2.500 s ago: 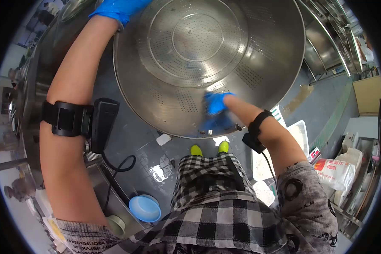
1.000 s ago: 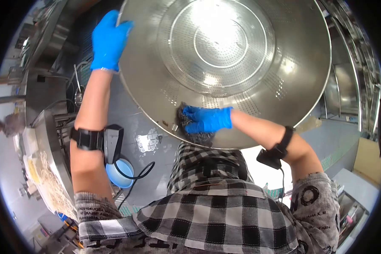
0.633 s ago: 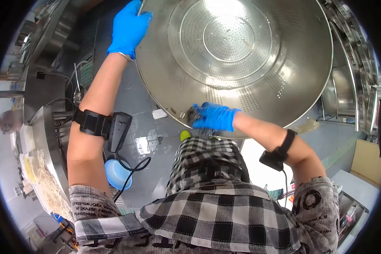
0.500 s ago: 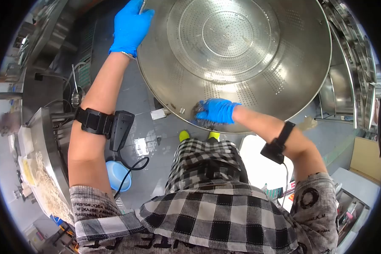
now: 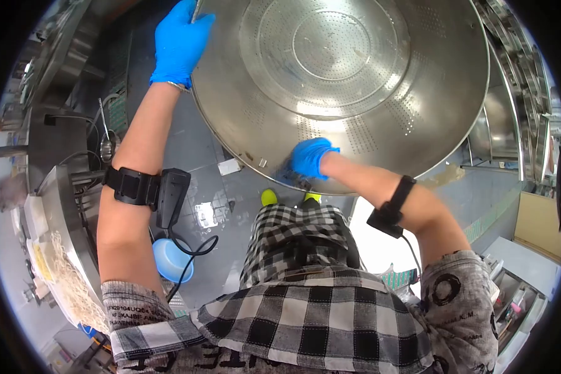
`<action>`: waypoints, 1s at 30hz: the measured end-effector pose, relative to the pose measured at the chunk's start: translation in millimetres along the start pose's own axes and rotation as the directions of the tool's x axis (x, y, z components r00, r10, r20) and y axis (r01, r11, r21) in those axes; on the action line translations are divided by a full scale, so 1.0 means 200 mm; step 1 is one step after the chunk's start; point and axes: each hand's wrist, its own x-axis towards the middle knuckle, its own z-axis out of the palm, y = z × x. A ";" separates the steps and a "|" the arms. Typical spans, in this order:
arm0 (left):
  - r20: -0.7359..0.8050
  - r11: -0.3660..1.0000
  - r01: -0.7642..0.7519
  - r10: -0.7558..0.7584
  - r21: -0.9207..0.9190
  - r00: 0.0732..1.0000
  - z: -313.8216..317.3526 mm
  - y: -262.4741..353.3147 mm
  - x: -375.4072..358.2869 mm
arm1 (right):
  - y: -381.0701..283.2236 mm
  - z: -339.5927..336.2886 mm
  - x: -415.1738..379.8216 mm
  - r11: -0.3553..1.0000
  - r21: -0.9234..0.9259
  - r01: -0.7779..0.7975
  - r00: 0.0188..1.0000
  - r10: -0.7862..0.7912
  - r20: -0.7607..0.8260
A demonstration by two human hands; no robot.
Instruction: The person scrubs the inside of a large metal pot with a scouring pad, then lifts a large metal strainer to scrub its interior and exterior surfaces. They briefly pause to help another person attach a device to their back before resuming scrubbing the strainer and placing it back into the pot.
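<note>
A very large perforated steel colander (image 5: 243,75) fills the upper middle, its wide rim tilted toward me. My left hand (image 5: 179,47), in a blue glove, grips the colander's left rim, thumb on the inner side and fingers partly hidden behind it. Low on the inner wall, my right hand (image 5: 311,157), gloved too, is closed and pressed against the metal near the front rim. It holds a steel wool scrubber (image 5: 285,173), mostly covered by the hand; only a dark, blurred edge shows. A small pale tag or clip (image 5: 263,163) sits on the rim left of that hand.
A light blue basin (image 5: 172,260) stands on the wet tiled floor to my left. Beside it runs a steel counter bearing a tray of noodle-like strands (image 5: 68,280). Steel shelving (image 5: 530,81) lines the right. A white surface (image 5: 380,243) lies below my right forearm.
My right hand has shifted slightly left and upward along the inner wall, turning so more of the scrubber is hidden. My left hand and the colander's left rim have moved slightly left.
</note>
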 end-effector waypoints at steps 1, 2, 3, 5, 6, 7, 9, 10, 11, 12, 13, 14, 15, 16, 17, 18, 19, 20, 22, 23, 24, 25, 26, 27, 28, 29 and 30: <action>0.000 1.000 -0.003 0.003 0.003 1.000 0.01 -0.01 0.01 | 0.11 0.15 0.09 0.995 0.085 -0.059 0.982 0.073 -0.174; -0.003 0.999 -0.028 0.028 0.039 1.000 0.00 -0.02 0.02 | 0.14 0.10 0.07 0.926 0.342 -0.157 0.980 0.188 -0.059; -0.006 0.996 -0.050 0.051 0.074 0.999 0.00 -0.03 0.02 | 0.13 0.08 0.04 0.907 0.417 -0.053 0.984 0.119 -0.133; -0.001 0.999 -0.032 0.032 0.043 0.999 0.00 -0.03 0.02 | 0.06 -0.02 0.01 0.848 0.506 0.160 0.974 -0.052 -0.221; 0.004 1.000 -0.022 0.022 0.012 1.000 0.00 -0.02 0.01 | 0.01 -0.10 0.00 0.808 0.528 0.262 0.958 -0.154 -0.240; 0.004 1.000 -0.024 0.023 0.011 1.000 0.00 -0.03 0.02 | -0.03 -0.16 -0.06 0.808 0.528 0.261 0.958 -0.152 -0.241; 0.002 0.997 -0.048 0.048 -0.056 0.999 0.01 -0.05 0.03 | -0.12 -0.24 -0.17 0.720 0.651 0.240 0.968 -0.133 -0.211; 0.000 0.997 -0.050 0.050 -0.056 0.999 0.01 -0.06 0.03 | -0.14 -0.22 -0.18 0.721 0.650 0.241 0.968 -0.132 -0.213; -0.005 0.999 -0.045 0.045 -0.014 0.999 0.01 -0.05 0.03 | -0.14 -0.19 -0.16 0.720 0.624 0.304 0.931 -0.084 -0.356; -0.007 0.999 -0.036 0.036 0.026 0.999 0.01 -0.04 0.02 | -0.15 -0.15 -0.14 0.718 0.594 0.363 0.872 -0.037 -0.488; -0.007 0.999 -0.030 0.030 0.028 1.000 0.01 -0.05 0.01 | -0.15 -0.14 -0.09 0.743 0.614 0.268 0.902 0.031 -0.431; -0.010 1.000 -0.023 0.023 0.004 1.000 0.01 -0.05 0.00 | -0.13 -0.14 -0.07 0.740 0.617 0.270 0.902 0.030 -0.430; -0.014 1.000 -0.018 0.018 -0.022 1.000 0.01 -0.06 0.00 | -0.09 -0.14 -0.05 0.714 0.650 0.259 0.918 0.028 -0.396; -0.015 1.000 -0.022 0.021 -0.022 1.000 0.00 -0.06 0.00 | -0.05 -0.14 -0.04 0.691 0.679 0.246 0.931 0.026 -0.364; -0.020 0.999 0.017 -0.018 -0.040 1.000 0.00 -0.06 0.00 | -0.04 -0.12 -0.01 0.628 0.708 0.323 0.890 0.052 -0.452; -0.023 0.997 0.056 -0.057 -0.058 0.998 0.01 -0.06 -0.01 | -0.03 -0.09 0.00 0.626 0.710 0.322 0.889 0.056 -0.454; -0.020 0.997 0.052 -0.053 -0.058 0.998 0.02 -0.07 -0.01 | -0.03 -0.06 0.00 0.670 0.657 0.347 0.868 0.036 -0.495; -0.047 1.000 -0.008 0.007 -0.030 0.999 0.02 -0.06 0.00 | -0.05 -0.07 -0.02 0.714 0.595 0.370 0.844 0.010 -0.537; -0.062 0.999 -0.051 0.051 0.004 0.997 0.02 -0.07 -0.02 | -0.12 -0.09 -0.04 0.775 0.555 0.301 0.886 -0.012 -0.464; -0.031 1.000 -0.009 0.009 -0.003 0.999 0.01 -0.06 -0.03 | -0.13 -0.08 -0.02 0.755 0.594 0.276 0.877 0.055 -0.477; -0.010 1.000 0.026 -0.027 -0.010 1.000 0.01 -0.06 -0.02 | -0.12 -0.08 -0.01 0.739 0.625 0.250 0.862 0.124 -0.491; -0.014 1.000 0.025 -0.025 -0.010 1.000 0.00 -0.06 -0.02 | -0.09 -0.08 0.03 0.719 0.662 0.212 0.872 0.166 -0.460; -0.022 0.999 0.036 -0.036 -0.001 0.999 0.00 -0.04 -0.03 | -0.02 -0.03 0.11 0.717 0.664 0.212 0.872 0.167 -0.460; -0.031 0.999 0.042 -0.041 0.006 0.999 0.01 -0.03 -0.02 | 0.10 0.03 0.19 0.724 0.678 0.129 0.893 0.212 -0.397; -0.030 0.999 0.034 -0.034 0.004 0.999 0.01 -0.01 -0.02 | 0.20 0.09 0.23 0.726 0.686 0.045 0.907 0.258 -0.332; -0.015 0.999 0.035 -0.035 0.010 0.999 0.00 -0.01 -0.02 | 0.28 0.16 0.23 0.732 0.681 0.001 0.881 0.321 -0.347; -0.002 0.999 0.039 -0.039 0.018 0.999 -0.01 -0.01 -0.02 | 0.32 0.18 0.21 0.736 0.676 -0.042 0.851 0.380 -0.361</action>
